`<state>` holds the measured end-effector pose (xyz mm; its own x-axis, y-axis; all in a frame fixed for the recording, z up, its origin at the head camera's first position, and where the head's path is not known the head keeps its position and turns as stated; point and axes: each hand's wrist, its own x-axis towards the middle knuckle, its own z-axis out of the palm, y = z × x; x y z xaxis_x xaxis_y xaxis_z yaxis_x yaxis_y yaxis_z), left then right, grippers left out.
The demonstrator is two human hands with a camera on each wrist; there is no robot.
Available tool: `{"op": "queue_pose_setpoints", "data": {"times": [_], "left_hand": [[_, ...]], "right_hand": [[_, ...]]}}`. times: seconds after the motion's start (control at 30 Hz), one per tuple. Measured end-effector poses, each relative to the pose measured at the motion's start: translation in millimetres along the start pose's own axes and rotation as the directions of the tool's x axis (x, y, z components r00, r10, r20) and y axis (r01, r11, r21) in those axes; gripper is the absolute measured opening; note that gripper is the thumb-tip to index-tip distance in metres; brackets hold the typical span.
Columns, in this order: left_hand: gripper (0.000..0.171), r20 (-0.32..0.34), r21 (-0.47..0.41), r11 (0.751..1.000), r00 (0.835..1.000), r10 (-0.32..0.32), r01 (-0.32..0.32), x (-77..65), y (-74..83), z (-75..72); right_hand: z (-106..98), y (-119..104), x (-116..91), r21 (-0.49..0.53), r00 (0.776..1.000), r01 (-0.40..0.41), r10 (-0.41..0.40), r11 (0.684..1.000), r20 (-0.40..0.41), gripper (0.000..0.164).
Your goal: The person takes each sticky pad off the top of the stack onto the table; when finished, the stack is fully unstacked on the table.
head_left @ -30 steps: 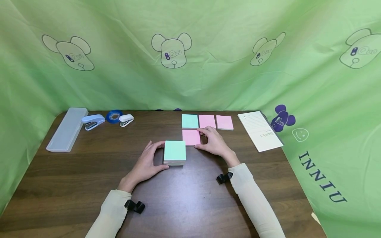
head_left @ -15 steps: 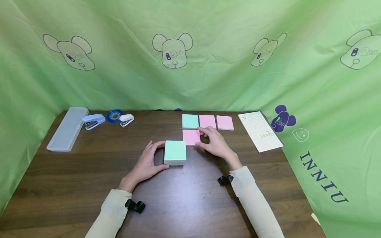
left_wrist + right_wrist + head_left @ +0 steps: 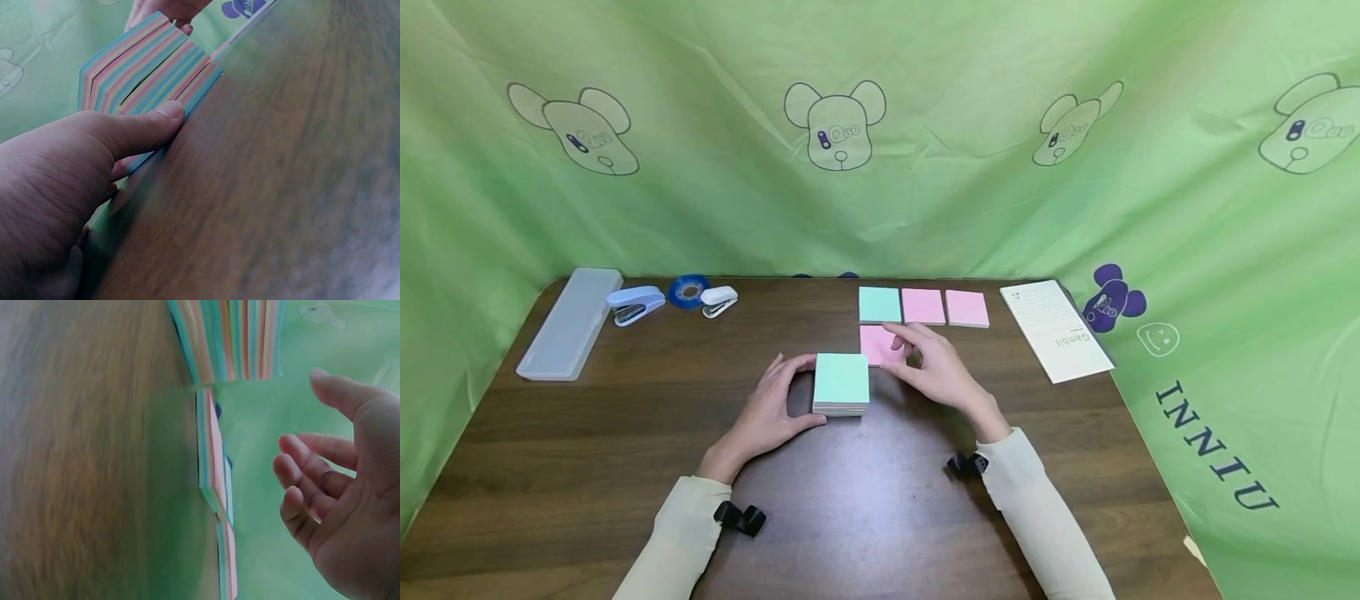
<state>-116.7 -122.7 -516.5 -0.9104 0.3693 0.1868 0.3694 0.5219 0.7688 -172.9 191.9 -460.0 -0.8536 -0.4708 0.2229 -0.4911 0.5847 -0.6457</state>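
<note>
A thick stack of sticky note pads, mint on top, stands at the middle of the table. My left hand holds its left side between thumb and fingers; the left wrist view shows the thumb against its striped layers. Just behind and right of the stack lies a thin pink sticky note pad. My right hand hovers over that pad's right side, thumb and fingers apart and nothing between them. Beyond it, a mint pad and two pink pads, one beside the other, form a row.
At the back left lie a translucent pencil case, a blue stapler, a roll of blue tape and a small white stapler. A lined notepad lies at the back right. Green cloth hangs behind the table.
My right hand has come off the edges of the front pink pad and shifted left and slightly nearer, over it. The left hand and the stack have stayed in place.
</note>
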Motion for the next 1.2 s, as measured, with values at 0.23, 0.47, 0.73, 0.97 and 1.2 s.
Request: {"op": "queue_pose_setpoints", "data": {"times": [0.23, 0.47, 0.73, 0.97, 1.2], "left_hand": [[0.097, 0.002, 0.002, 1.0, 1.0, -0.008, 0.008, 0.0, 1.1, 0.6], [0.096, 0.003, 0.003, 1.0, 1.0, -0.008, 0.008, -0.5, 1.0, 1.4], [0.096, -0.002, 0.002, 1.0, 1.0, 0.01, -0.01, -0.1, -0.9, 0.4], [0.095, -0.003, 0.001, 1.0, 1.0, 0.015, -0.015, -0.7, -1.1, 0.3], [0.097, -0.002, -0.001, 1.0, 1.0, 0.008, -0.008, -0.6, 0.6, -0.2]], "right_hand": [[7.5, -14.9, -3.5, 0.039, 0.997, 0.017, -0.02, 0.999, 0.076, 0.073], [18.6, -18.8, -5.0, 0.007, 0.989, 0.046, -0.046, 0.999, 0.141, 0.089], [29.3, -23.3, -4.1, -0.025, 0.987, 0.026, -0.022, 0.999, 0.16, 0.096], [32.2, -25.8, -3.7, 0.006, 0.99, 0.032, -0.032, 0.999, 0.138, 0.092], [33.3, -26.6, -3.5, 0.002, 0.991, 0.03, -0.03, 1.0, 0.129, 0.086]]}}
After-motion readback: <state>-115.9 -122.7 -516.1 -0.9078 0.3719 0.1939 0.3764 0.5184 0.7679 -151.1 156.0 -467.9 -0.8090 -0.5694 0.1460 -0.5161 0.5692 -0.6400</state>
